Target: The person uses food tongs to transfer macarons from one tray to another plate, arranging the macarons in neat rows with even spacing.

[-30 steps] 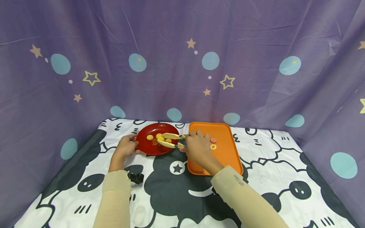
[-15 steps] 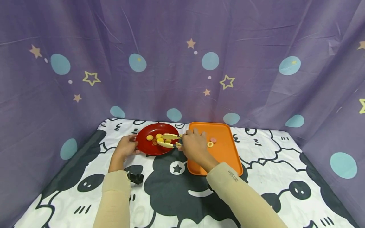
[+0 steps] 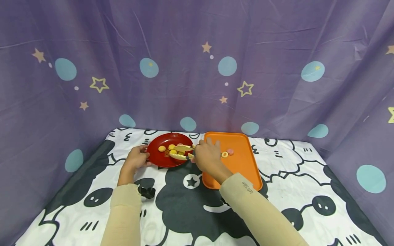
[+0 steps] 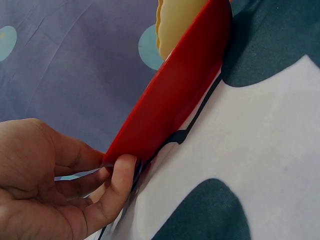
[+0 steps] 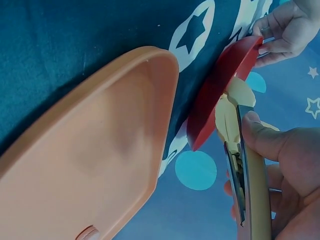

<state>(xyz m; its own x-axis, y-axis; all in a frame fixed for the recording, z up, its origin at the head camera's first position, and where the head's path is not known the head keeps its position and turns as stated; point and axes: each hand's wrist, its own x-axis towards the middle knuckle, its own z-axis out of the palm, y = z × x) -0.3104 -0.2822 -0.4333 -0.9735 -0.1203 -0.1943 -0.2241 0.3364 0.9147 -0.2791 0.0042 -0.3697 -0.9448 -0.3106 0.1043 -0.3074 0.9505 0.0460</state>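
My left hand [image 3: 137,158] pinches the left rim of a red plate [image 3: 169,136], thumb and fingers on either side of the edge in the left wrist view. Several round yellow pieces [image 3: 161,148] lie on that plate, and a pinkish one is partly hidden behind the tongs. The right hand [image 3: 210,158] grips a pair of tongs [image 5: 257,195] with cream scalloped ends, thumb along one arm. Those ends reach over the plate's right half, slightly apart, around yellow pieces. Whether they squeeze any piece, I cannot tell.
An orange tray [image 3: 243,171] lies right of the plate, partly under the right forearm. On it are a pink disc [image 3: 230,151] and a pale yellow ring [image 3: 224,154]. A patterned black-and-white cloth [image 3: 197,218] covers the table; a purple curtain [image 3: 184,95] hangs behind.
The right hand and tongs have shifted a little to the left, and the tong ends have drawn closer together. More of the ring on the tray shows. The left hand and plate stay put.
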